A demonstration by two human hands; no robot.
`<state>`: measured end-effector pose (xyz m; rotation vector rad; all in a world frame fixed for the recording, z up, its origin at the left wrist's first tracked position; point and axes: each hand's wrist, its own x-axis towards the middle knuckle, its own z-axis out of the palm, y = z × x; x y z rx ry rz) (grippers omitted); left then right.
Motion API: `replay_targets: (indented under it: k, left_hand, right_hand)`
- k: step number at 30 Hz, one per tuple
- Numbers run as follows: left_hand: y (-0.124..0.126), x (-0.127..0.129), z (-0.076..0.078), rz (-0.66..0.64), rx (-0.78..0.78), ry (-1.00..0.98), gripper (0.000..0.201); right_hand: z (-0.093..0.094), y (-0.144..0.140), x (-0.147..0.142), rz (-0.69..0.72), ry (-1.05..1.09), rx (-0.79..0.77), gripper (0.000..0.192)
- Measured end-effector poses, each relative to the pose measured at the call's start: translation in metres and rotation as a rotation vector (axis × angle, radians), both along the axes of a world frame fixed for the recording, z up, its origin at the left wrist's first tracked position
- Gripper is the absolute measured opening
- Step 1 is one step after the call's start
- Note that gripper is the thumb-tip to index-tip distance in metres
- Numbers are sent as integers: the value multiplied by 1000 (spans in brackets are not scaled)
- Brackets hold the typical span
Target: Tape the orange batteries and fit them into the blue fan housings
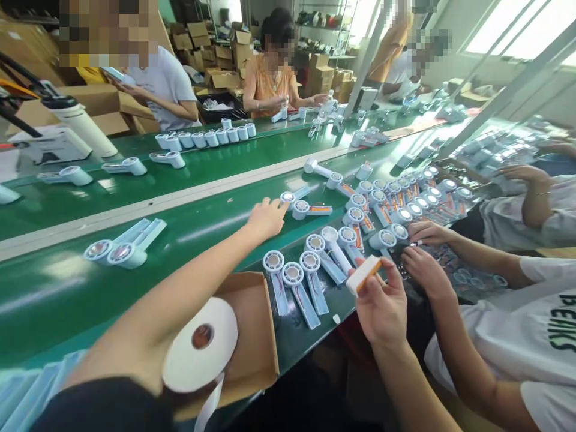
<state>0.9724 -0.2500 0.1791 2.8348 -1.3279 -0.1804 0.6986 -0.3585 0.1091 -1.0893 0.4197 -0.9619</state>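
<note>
My left hand [267, 218] reaches over the green belt, fingers stretched forward. Its fingertips are at the round head of a light-blue handheld fan half [288, 197]; I cannot tell if they press on it. Beside it lies another fan half [301, 209] with an orange strip in its handle. My right hand [382, 303], nearer my body, pinches a small white-and-orange block [363, 275] between thumb and fingers. Left of that hand, several fan halves [293, 274] with thin wires in their open handles lie on the dark table edge.
A cardboard box [263, 336] holds a roll of white tape [216, 354] below my left arm. Two fan halves [128, 254] lie on the belt [202, 240] at left. A co-worker's hands [425, 258] work close on my right. More people sit across the belt.
</note>
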Motion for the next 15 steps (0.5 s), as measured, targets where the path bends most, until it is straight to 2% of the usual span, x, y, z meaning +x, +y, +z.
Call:
replay_targets:
  k: [2, 3, 4, 6, 8, 10, 11, 13, 15]
  left_hand:
    - [-60, 28, -12, -31, 20, 10, 63]
    - [-79, 40, -16, -44, 32, 17, 59]
    - [-90, 51, -19, -61, 43, 23, 53]
    - [-89, 69, -20, -111, 49, 24, 42]
    - [-62, 83, -19, -175, 45, 20, 33]
    - [-17, 91, -20, -228, 49, 24, 20]
    - [8, 93, -22, -244, 56, 30, 14]
    - [54, 90, -30, -253, 49, 41, 17]
    - [85, 83, -40, -236, 1, 40, 20]
  right_hand:
    - [0, -7, -10, -29, 27, -17, 39]
    - [3, -13, -15, -52, 35, -32, 39]
    - [6, -19, -20, -76, 39, -50, 40]
    - [15, -33, -26, -109, 43, -87, 42]
    - [25, -47, -23, -90, 32, -127, 47]
    - [37, -58, -6, 3, 35, -162, 54]
    - [43, -61, 10, 76, 51, -188, 57]
    - [50, -62, 54, 262, 112, -256, 56]
    - [50, -52, 110, 462, 161, -332, 53]
